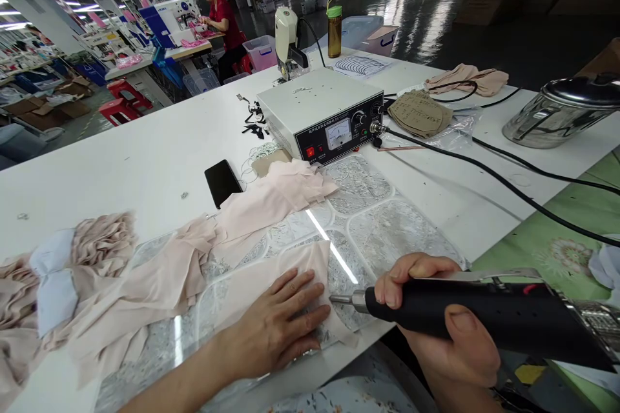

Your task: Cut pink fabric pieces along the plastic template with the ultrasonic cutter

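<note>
Black all along its body, one tool is filling my right hand; I am grasping it, my fingers curling over the top and my thumb lying along the near side. Its one metal tip is pointing left at the edge of one beige cloth; whether it is touching, I cannot tell. My left hand is grasping nothing: the palm is facing down and the fingers are lying flat on that cloth, just left of the tip. Under the cloth, one grey marbled board is lying, pale curved outlines showing on it.

Just beyond, one loose pile of beige pieces is lying across the board, and more strips are trailing left, overlapping too much for counting. At far left, one pale band is lying beside a bundle. One phone is resting on the white table behind the pile.

One box is standing beyond the board, showing one meter. One lidded pot is standing to the right; one bottle is standing behind the box. Farther off, one co-worker is sitting at a sewing machine, and two red stools are standing nearby.
</note>
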Tool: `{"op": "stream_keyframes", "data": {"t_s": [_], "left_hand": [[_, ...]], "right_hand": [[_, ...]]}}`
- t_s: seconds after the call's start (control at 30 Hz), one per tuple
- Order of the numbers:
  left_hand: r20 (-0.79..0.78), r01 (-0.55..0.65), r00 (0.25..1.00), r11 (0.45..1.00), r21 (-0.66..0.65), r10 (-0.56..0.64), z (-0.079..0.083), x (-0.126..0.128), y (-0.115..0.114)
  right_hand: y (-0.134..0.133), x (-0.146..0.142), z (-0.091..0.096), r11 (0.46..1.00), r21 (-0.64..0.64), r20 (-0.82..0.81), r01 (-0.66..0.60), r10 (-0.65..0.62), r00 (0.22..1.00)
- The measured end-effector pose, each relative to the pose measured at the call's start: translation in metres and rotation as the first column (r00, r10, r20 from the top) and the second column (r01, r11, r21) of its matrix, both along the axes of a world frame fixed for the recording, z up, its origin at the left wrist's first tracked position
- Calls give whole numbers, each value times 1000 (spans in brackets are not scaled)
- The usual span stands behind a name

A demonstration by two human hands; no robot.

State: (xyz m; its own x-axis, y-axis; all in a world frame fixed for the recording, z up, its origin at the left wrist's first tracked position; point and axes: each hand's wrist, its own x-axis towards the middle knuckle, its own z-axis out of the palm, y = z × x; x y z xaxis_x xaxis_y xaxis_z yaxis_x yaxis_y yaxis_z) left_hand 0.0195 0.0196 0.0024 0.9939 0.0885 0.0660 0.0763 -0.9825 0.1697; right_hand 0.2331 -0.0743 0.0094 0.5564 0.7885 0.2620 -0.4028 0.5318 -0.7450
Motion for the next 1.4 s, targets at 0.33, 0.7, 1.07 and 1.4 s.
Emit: {"op": "stream_keyframes", "data": {"t_s": [0.33, 0.7, 1.07, 1.4], "left_hand": [[-33, 8, 999, 1000, -23, -9, 3, 0, 1], [-34, 15, 999, 997, -72, -18, 4, 0, 2], [-57, 8, 998, 995, -97, -14, 7, 1, 3], [-73, 4, 997, 994, -106, -11, 7, 0, 1]], "right_hand": [[1, 2, -1, 1000, -10, 16, 3, -3, 1000], [-1, 3, -1, 999, -31, 15, 21, -21, 1000], [-1, 1, 2, 999, -43, -11, 16, -17, 1000], [-6, 2, 2, 998, -63, 16, -5, 6, 1000]]}}
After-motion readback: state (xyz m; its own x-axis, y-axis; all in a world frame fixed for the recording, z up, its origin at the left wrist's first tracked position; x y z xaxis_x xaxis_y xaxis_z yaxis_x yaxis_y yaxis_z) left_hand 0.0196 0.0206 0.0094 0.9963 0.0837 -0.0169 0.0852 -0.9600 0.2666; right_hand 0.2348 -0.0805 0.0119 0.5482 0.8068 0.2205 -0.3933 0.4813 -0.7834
